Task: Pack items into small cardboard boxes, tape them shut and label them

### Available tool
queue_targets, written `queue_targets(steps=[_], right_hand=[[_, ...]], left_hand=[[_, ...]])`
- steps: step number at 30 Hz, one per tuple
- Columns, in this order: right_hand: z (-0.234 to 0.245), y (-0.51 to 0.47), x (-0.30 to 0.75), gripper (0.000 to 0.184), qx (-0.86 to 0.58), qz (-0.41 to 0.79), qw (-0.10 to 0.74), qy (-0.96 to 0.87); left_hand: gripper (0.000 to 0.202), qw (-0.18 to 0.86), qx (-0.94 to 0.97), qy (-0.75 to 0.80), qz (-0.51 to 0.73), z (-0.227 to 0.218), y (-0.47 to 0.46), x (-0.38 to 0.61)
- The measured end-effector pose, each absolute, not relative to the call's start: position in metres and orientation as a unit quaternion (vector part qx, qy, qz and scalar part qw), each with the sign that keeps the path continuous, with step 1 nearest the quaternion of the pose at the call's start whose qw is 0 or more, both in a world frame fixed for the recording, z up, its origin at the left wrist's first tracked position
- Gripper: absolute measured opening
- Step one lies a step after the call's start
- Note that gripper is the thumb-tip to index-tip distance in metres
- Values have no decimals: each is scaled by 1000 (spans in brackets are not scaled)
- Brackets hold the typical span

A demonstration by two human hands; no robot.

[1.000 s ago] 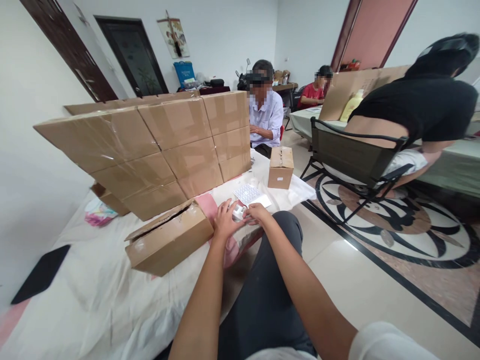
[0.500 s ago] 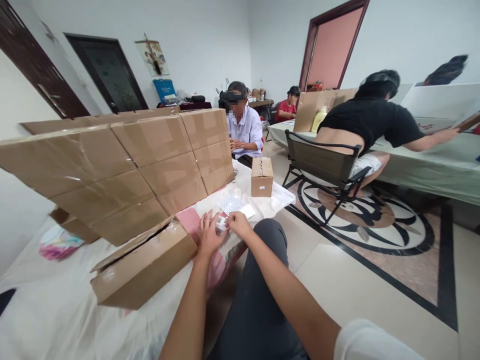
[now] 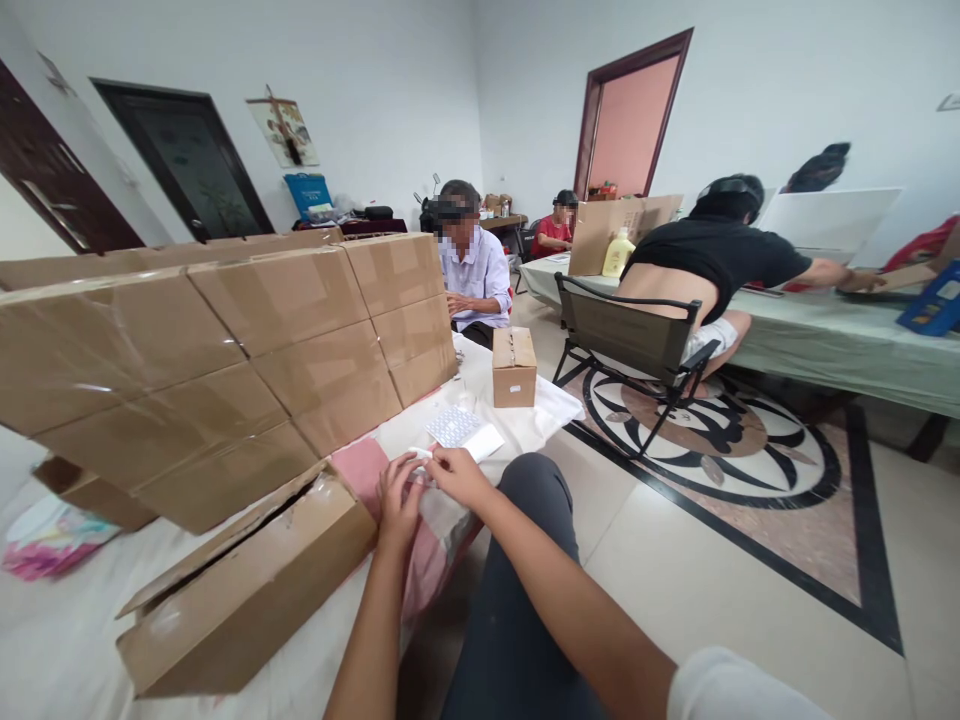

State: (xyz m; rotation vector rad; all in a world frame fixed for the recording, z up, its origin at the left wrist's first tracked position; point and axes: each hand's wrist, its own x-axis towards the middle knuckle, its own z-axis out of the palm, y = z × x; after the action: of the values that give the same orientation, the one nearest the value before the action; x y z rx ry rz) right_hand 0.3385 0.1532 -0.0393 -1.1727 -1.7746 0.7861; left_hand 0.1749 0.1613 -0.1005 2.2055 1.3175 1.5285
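A small white object (image 3: 422,455) is held between my two hands at the table's near edge; its exact kind cannot be made out. My left hand (image 3: 400,497) closes around its left side with fingers bent. My right hand (image 3: 456,474) pinches at its right end, fingers pressed together. Just beyond them lies a sheet with rows of pale blue marks (image 3: 453,425), beside a plain white sheet (image 3: 486,441). Pink cloth (image 3: 360,466) shows beneath and left of my hands.
A long cardboard box (image 3: 255,575) with a gapped top stands left of my left forearm. Stacked taped cartons (image 3: 315,350) form a wall behind it. A small carton (image 3: 514,372) sits near the table's corner. Several other people (image 3: 478,265) sit farther off, one on a folding chair (image 3: 630,325).
The view has turned slightly right, so the scene shifts left. The white object has been tilted between my hands, showing less of its face. A co-worker's arm at right has lowered to the table.
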Motion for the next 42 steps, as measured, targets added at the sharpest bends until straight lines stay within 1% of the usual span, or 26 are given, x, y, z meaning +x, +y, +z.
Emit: queue_targets(steps=[7, 15, 18, 24, 27, 31, 34, 37, 40, 42], right_hand=[[-39, 151, 338, 34, -450, 278, 393, -752], [-34, 146, 335, 31, -459, 241, 353, -779], [-31, 145, 333, 31, -480, 223, 341, -777], [-33, 148, 329, 28, -524, 200, 334, -758], [-32, 147, 328, 29, -542, 195, 338, -745], [-26, 145, 332, 33, -537, 190, 360, -739], [-26, 145, 337, 29, -544, 191, 377, -724], [-29, 145, 338, 24, -550, 200, 392, -710], [-24, 146, 328, 26, -472, 201, 418, -750], [-13, 148, 313, 37, -380, 189, 432, -796]], left_hand=[[24, 105, 711, 434, 543, -106, 169, 173], [19, 109, 686, 428, 578, -103, 163, 175], [18, 107, 675, 433, 588, -101, 160, 177], [21, 102, 670, 435, 593, -94, 154, 183], [20, 80, 669, 439, 594, -87, 143, 189], [13, 28, 687, 432, 583, -69, 115, 192], [3, -14, 751, 385, 535, -46, 85, 178], [13, -90, 772, 351, 522, -20, 51, 141], [14, -117, 749, 375, 533, 7, 22, 89], [10, -117, 734, 405, 533, 25, 11, 55]])
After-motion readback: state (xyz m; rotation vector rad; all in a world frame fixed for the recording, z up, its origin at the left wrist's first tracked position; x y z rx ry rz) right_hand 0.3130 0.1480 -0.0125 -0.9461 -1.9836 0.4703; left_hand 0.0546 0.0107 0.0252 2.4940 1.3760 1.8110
